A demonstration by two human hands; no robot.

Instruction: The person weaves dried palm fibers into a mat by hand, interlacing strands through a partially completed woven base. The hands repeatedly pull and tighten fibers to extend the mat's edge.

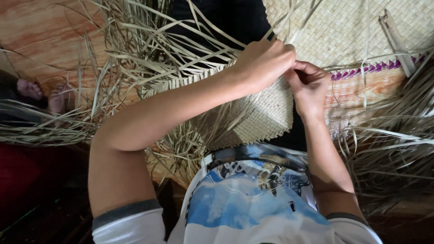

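A partly woven straw mat (262, 113) lies across my lap, with long loose dry strips (149, 68) fanning out from its left edge. My left hand (264, 61) is curled at the mat's upper edge, fingers pinched on a thin strip (282, 25) that rises from it. My right hand (309, 86) sits just beside it, fingertips touching the same spot and pinching the straw. The exact grip points are hidden behind my knuckles.
A larger finished woven mat (343, 31) with a purple zigzag border (375, 68) lies at the upper right on a wooden floor (40, 31). A flat stick (398, 40) rests on it. Another person's bare feet (43, 92) show at left. Loose straw piles (393, 149) lie right.
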